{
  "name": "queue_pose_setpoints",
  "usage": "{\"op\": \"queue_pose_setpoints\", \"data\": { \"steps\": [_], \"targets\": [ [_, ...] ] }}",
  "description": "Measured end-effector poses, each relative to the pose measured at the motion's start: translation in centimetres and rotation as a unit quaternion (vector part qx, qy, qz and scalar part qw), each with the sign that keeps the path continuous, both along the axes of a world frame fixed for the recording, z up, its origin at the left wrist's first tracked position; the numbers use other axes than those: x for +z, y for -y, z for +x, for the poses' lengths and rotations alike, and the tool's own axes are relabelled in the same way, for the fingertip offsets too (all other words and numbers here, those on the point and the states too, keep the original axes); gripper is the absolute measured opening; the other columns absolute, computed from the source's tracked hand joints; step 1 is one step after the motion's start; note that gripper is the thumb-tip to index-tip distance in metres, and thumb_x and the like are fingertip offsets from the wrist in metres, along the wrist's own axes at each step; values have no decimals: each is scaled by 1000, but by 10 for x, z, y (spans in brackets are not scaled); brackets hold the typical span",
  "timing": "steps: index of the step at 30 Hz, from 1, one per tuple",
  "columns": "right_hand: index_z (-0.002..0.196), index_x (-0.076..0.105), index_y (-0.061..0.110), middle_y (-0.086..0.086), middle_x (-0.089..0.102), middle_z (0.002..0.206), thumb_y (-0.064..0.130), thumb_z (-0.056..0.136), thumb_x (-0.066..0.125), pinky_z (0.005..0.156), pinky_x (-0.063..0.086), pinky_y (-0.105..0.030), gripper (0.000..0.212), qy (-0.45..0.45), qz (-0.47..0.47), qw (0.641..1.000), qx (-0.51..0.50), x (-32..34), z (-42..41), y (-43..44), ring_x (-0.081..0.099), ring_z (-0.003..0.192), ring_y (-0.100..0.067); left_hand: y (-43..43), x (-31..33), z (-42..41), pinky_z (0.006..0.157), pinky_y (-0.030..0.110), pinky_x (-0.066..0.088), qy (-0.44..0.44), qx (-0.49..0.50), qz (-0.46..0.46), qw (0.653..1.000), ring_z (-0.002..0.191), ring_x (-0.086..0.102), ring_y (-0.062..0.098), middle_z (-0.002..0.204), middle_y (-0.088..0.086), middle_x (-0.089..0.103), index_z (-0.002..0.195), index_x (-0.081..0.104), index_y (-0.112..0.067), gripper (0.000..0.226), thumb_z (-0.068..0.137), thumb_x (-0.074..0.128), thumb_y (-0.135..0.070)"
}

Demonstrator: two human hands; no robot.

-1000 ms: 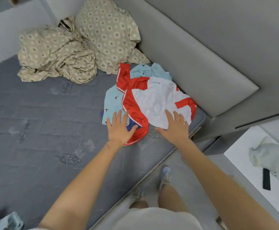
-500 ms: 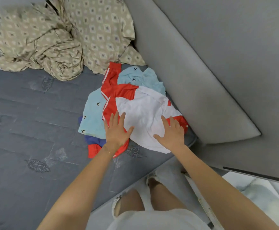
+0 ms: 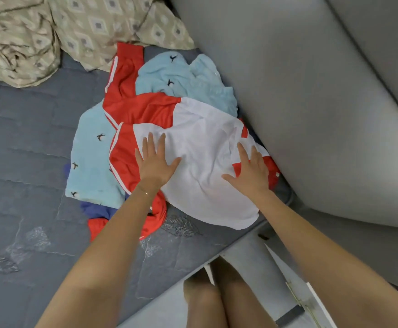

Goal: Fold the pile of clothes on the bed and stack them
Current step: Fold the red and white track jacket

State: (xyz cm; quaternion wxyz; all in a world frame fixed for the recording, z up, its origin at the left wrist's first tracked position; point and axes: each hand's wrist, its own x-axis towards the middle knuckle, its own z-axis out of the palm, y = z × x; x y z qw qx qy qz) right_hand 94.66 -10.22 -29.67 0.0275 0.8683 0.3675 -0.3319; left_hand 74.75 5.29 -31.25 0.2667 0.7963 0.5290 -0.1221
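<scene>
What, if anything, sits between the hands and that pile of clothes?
Nothing visible. The left hand and right hand both lie flat, fingers spread, directly on the topmost white and red garment.

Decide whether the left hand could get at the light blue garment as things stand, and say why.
Probably yes. The left hand lies flat on the red and white garment, just beside the light blue garment, whose near part lies uncovered on the bed. Only its inner edge is overlapped.

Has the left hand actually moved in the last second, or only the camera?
Yes. Against the stitched leaf motif on the mattress, the left hand has moved away from the bed edge, farther up onto the white garment.
</scene>
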Motion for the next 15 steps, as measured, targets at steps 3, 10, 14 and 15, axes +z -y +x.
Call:
{"op": "queue_pose_setpoints", "data": {
  "steps": [3,10,14,15],
  "targets": [
    [154,-6,34,-12,-10,162,62,82,63,119,11,-48,104,-26,-2,999,-43,-30,4,-12,-4,150,-30,-16,-30,6,118,49,-5,0,0,15,1000,150,-6,27,163,8,-6,156,3,-22,82,95,47,-55],
    [153,-12,33,-11,-7,162,57,75,74,117,11,-58,118,-76,20,987,-139,-72,5,-34,-4,149,-30,-36,-60,12,111,48,16,-31,3,102,994,133,32,36,140,18,41,147,31,-6,61,97,51,-35],
    [154,-8,24,-12,12,159,50,75,77,114,20,-56,119,-44,1,990,-136,-86,2,-47,18,145,-30,-45,-61,14,98,43,26,-2,22,117,993,116,44,36,117,21,55,114,55,0,31,96,51,-24],
    [155,-3,22,-13,18,157,45,78,76,112,23,-53,113,-16,-18,994,-110,-88,0,-46,24,142,-30,-44,-59,14,95,43,29,16,25,113,993,112,46,37,112,22,57,109,56,1,27,96,51,-22]
  ]
}}
